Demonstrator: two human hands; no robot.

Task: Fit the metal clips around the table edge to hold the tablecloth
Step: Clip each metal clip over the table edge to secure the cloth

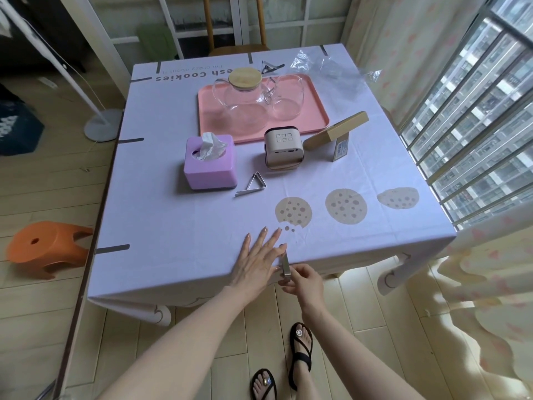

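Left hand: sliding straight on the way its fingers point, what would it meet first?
Probably the small white projector, after the left hand crosses flat tablecloth; the loose metal clip lies just left of that line.

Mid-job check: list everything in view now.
tablecloth: one, lilac, centre of view
tray: one, pink, far middle
teapot: one, clear glass, wooden lid, on tray
cup: one, clear glass, on tray
tissue box: one, purple, left of middle
device: one, cream, middle
frame: one, wooden, right of device
plastic bag: one, clear, far right corner
fitted clips: six seen, grey, left and far edges
loose clips: two, silver, by tissue box and behind tray
held clip: one, silver, near edge
stool: one, orange, floor left
chair: one, wooden, far side
left hand: flat on tablecloth
right hand: pinching held clip
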